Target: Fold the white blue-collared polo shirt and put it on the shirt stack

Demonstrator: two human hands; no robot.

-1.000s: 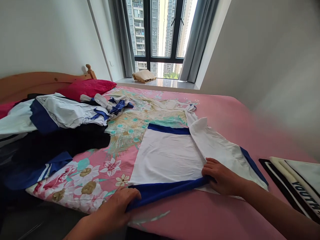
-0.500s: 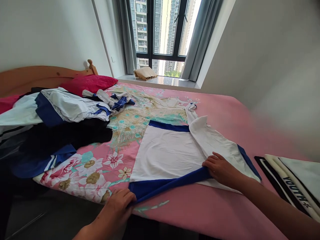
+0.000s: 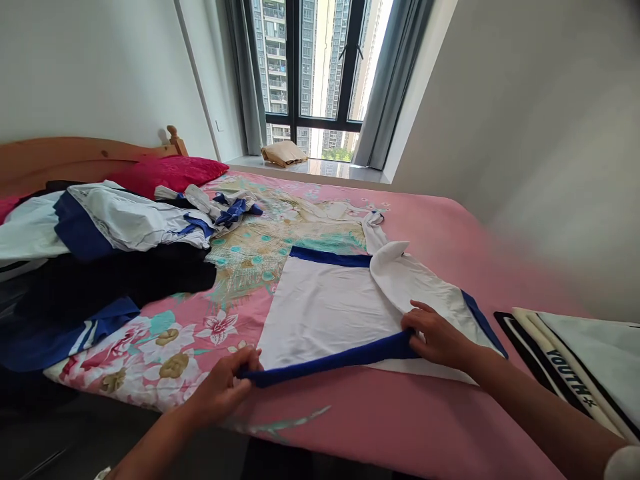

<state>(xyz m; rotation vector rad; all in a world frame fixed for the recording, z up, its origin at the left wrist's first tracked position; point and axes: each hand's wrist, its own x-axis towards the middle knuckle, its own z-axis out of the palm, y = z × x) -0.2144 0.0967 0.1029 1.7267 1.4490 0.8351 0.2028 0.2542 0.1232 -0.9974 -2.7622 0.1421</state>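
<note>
- A person is standing at the near edge of a bed covered by a pink floral bedsheet (image 3: 165,347), with both bare arms reaching forward.
- A white garment with blue trim (image 3: 330,307) is lying flat on the sheet, just in front of the person and slightly right of centre.
- The left hand (image 3: 223,387) is pinching the near-left corner of the garment's blue hem (image 3: 325,360), fingers curled closed around the cloth and lifting it a little off the sheet.
- The right hand (image 3: 437,337) is gripping the other end of that blue hem, thumb under and fingers folded over the fabric, with 1 white sleeve lying just beyond it.
- The hem is stretching taut in a straight line between the 2 hands.
- A loose pile of white, blue and black clothes (image 3: 100,253) is lying on the left part of the bed, well apart from the flat garment.
- A red pillow (image 3: 170,172) is resting against the wooden headboard (image 3: 75,157) behind the pile.
- Folded clothes, 1 printed with "YOUTH" (image 3: 575,373), are sitting at the right edge of the bed.
- A tan cushion (image 3: 285,153) is lying on the windowsill below the window (image 3: 310,67).
</note>
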